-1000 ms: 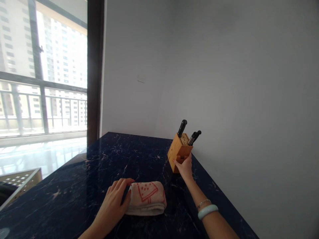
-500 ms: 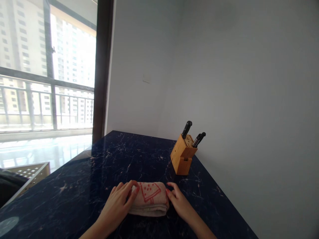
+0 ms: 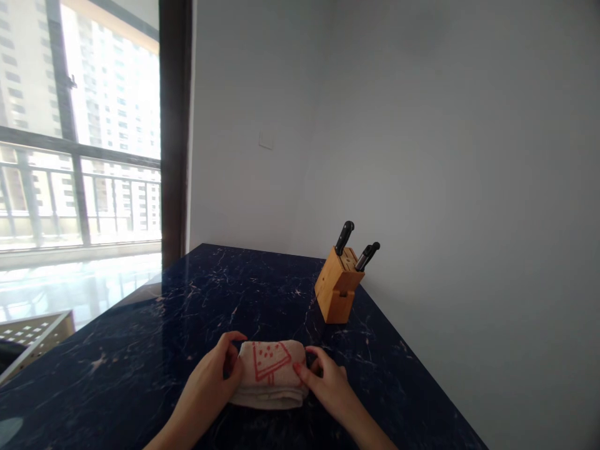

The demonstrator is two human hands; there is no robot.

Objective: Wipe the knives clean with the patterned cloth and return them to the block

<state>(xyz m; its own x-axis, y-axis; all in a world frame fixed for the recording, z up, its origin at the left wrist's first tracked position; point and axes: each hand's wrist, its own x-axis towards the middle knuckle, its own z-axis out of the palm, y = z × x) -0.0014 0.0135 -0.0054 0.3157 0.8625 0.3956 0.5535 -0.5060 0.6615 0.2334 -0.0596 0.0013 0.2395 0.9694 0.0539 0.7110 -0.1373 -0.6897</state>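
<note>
A folded towel [image 3: 272, 375], pale with a red line drawing on top, lies on the dark blue marbled table near its front. Its layers show along the near edge. My left hand [image 3: 218, 369] grips the towel's left end, the index finger curved over the far corner and the thumb against the side. At the right end, my right hand [image 3: 325, 378] has its thumb on the top face and its index finger at the far corner. The other fingers of both hands are partly hidden.
A wooden knife block [image 3: 336, 287] with several black-handled tools stands beyond the towel, by the table's right edge. A grey wall runs along the right. To the left are a perforated light-coloured bin or chair [image 3: 42, 337] and a large window [image 3: 112, 125].
My left fingers have moved off the towel's top to its left end. My right thumb has come onto the top at the right. The view has turned slightly right.
</note>
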